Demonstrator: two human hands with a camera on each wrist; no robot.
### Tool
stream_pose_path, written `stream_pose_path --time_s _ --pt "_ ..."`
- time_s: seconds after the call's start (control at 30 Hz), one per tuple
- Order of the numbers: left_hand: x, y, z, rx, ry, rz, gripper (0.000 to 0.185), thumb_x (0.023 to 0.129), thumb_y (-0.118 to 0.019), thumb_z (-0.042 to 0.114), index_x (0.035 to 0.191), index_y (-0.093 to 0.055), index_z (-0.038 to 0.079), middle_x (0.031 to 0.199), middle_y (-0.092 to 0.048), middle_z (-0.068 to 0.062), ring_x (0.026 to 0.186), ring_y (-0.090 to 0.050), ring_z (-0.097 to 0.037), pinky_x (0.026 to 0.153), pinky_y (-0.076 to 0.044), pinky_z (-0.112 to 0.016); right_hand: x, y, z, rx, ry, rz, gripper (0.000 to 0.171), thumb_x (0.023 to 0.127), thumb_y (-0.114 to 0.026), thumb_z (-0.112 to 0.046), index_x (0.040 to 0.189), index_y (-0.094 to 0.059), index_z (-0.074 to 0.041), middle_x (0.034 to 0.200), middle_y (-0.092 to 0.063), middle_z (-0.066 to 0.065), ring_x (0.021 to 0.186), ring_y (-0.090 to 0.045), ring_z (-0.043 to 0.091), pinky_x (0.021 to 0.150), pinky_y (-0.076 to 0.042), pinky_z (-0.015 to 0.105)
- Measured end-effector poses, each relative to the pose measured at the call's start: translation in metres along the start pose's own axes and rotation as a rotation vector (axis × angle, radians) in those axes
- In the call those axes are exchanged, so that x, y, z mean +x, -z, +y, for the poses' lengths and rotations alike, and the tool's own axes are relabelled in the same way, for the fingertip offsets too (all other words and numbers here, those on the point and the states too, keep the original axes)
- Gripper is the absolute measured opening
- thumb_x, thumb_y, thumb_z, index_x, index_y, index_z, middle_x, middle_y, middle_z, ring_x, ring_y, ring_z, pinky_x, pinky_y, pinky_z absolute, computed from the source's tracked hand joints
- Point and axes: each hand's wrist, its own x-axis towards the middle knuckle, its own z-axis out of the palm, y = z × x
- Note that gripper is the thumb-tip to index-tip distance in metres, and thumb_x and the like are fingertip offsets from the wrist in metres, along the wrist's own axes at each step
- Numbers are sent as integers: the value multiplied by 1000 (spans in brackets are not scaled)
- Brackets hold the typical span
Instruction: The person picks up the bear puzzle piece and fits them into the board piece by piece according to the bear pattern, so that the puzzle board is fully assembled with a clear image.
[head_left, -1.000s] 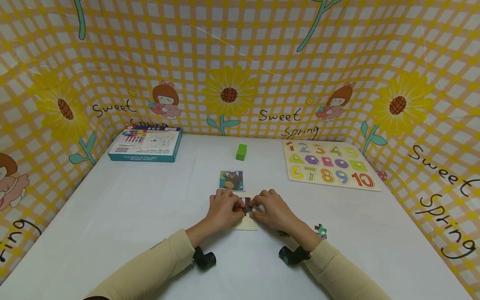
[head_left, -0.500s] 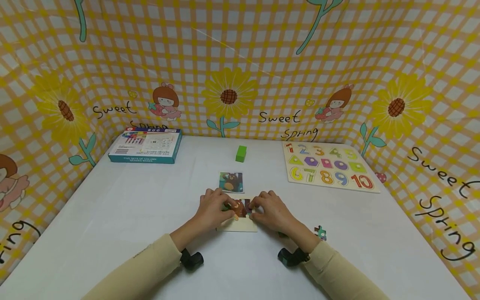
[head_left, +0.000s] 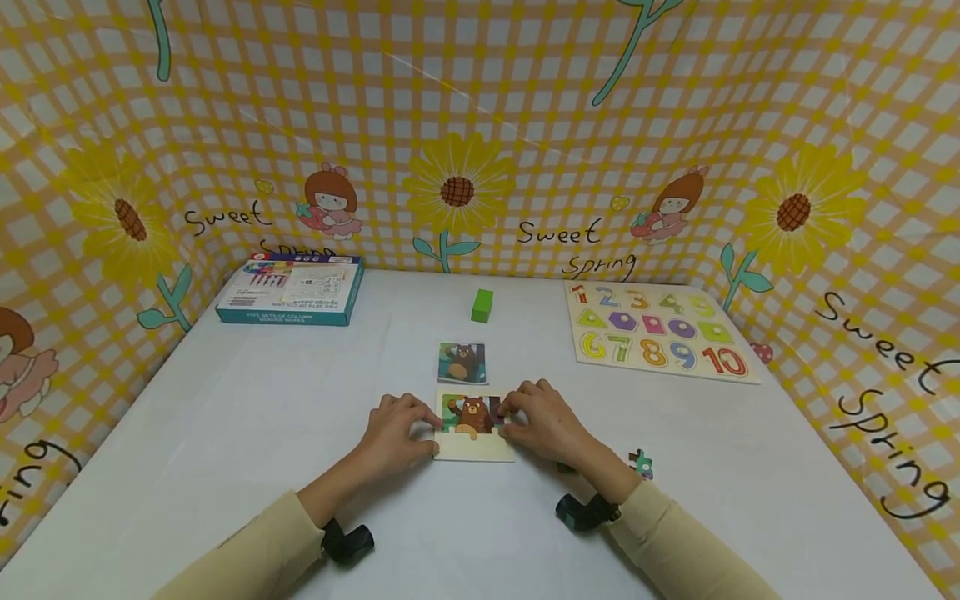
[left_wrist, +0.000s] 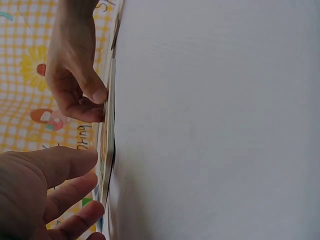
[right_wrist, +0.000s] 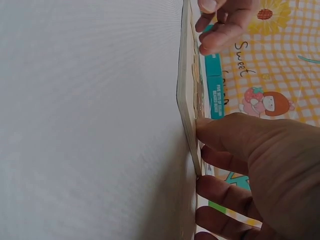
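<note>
Now my left hand point(head_left: 393, 433) had slid off, fingers relaxed, uncovering the square wooden bear puzzle board point(head_left: 474, 429) my right hand point(head_left: 542, 421) pinched.

backdrop point(head_left: 525, 125): "Sweet Spring" | number board point(head_left: 660, 332): 1–10 | blue box point(head_left: 291, 290): print too small to read

White table point(head_left: 225, 433) was seen, backed by a checked sunflower backdrop. Laid directly on it: teal box point(head_left: 291, 289) at far left, green block point(head_left: 482, 305) at far centre, number board point(head_left: 657, 330) at far right. Bear picture card point(head_left: 462, 362) was placed mid-table, with the bear puzzle board point(head_left: 472, 429) just nearer. A loose puzzle piece point(head_left: 641, 463) was noted near right.
</note>
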Motion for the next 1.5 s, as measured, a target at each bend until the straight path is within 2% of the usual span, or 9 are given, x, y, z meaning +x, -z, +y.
stream_pose_path --time_s 0.23,0.7,0.87,1.13,1.5 --pt "-6 0 1 -30 -26 -10 22 71 -78 17 92 -71 15 107 -60 -2 98 -42 -23 85 -30 -48 -1 -1 1 7 0 -3 18 75 -76 -26 91 -69 -19 90 -60 -3 90 -46 17 80 -38 34" --pt "-6 -2 3 10 -17 0 22 72 -78 19 92 -70 19 108 -61 2 100 -42 -23 85 -30 -48 -6 10 5 41 -7 -5 22 78 -73 -27 97 -69 -16 94 -62 -1 92 -47 18 79 -39 35" --pt "-6 -2 3 15 -15 -4 22 72 -78 19 93 -71 19 108 -61 1 99 -42 -23 85 -31 -48 -19 22 13 66 -24 -2 22 79 -72 -27 98 -69 -16 96 -63 0 94 -47 18 81 -40 35" --pt "-8 -1 4 18 -9 -6 22 72 -77 18 93 -71 17 108 -61 -1 100 -42 -24 84 -31 -49 -47 33 31 23 -19 22 23 77 -74 -26 96 -70 -16 96 -64 0 94 -48 19 82 -40 39" --pt "-8 0 4 9 -7 -9 22 72 -77 18 93 -70 18 109 -60 0 101 -42 -23 86 -30 -50 -76 35 43 -30 -2 26 26 72 -77 -26 96 -70 -16 94 -61 -4 87 -42 13 76 -34 32"
